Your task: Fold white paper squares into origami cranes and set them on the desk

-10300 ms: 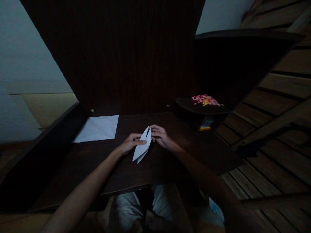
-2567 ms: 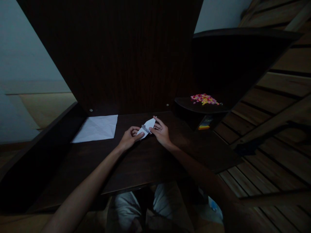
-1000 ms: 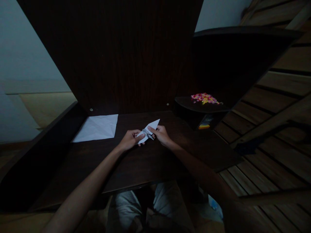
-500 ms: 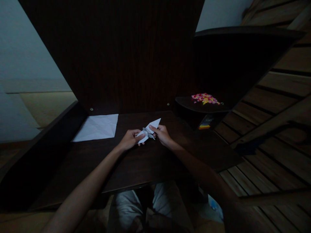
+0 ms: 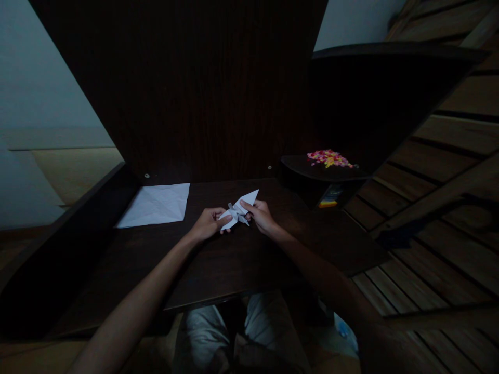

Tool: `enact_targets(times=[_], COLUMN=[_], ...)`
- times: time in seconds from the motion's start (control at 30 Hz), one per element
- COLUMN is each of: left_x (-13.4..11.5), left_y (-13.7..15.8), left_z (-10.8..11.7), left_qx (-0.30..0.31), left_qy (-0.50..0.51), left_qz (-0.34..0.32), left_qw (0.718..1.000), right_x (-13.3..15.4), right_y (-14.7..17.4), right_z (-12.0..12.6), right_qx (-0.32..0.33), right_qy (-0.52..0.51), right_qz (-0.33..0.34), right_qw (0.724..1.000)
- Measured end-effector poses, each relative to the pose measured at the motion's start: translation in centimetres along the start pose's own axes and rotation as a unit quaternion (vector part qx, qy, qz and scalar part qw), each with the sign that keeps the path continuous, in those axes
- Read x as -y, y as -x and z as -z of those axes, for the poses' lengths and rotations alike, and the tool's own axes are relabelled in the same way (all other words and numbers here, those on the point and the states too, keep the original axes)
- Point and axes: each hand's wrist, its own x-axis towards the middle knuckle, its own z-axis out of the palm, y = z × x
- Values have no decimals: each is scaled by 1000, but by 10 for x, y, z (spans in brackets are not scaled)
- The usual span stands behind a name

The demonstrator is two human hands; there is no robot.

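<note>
A folded white paper figure (image 5: 236,213), shaped like an origami crane with two pointed wings, is held between both hands over the dark desk. My left hand (image 5: 210,223) pinches its left wing, thumb on top and fingers beneath. The right wing points up and away to the right, and my right hand (image 5: 260,215) grips it near its base with the thumb on top. Narrow points stick out from the figure's middle. Some of the fingers are hidden under the paper. Left of my left hand, a creased white sheet of paper (image 5: 158,204) lies flat on the desk.
The dark wooden desk (image 5: 156,270) has a raised side panel (image 5: 78,228) on the left and a tall back panel (image 5: 202,104). On a corner shelf (image 5: 300,167) at the right lies a pile of small pink, red and yellow pieces (image 5: 329,158). A yellow-edged item (image 5: 328,204) sits below it.
The paper figure's middle has spread slightly, and its narrow points stand out more. Both hands keep nearly the same place and grip.
</note>
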Motion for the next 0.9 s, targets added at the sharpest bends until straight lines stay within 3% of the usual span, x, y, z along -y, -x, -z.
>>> enact_targets(times=[0.3,0.53,0.9], left_x=[5,8,1], left_y=[-2,-4,-2], left_z=[1,3,5], left_qx=[5,-25,16], left_qy=[0,-12,-26], left_qz=[2,-37,-13], left_qw=[1000,999,999], right_x=[-1,-3,-1], right_y=[1,0,-3], right_z=[0,0,3], right_qx=[8,-4,-5], right_qy=[15,18,-11], right_qz=[4,-2,-2], right_qw=[1000,1000,1000])
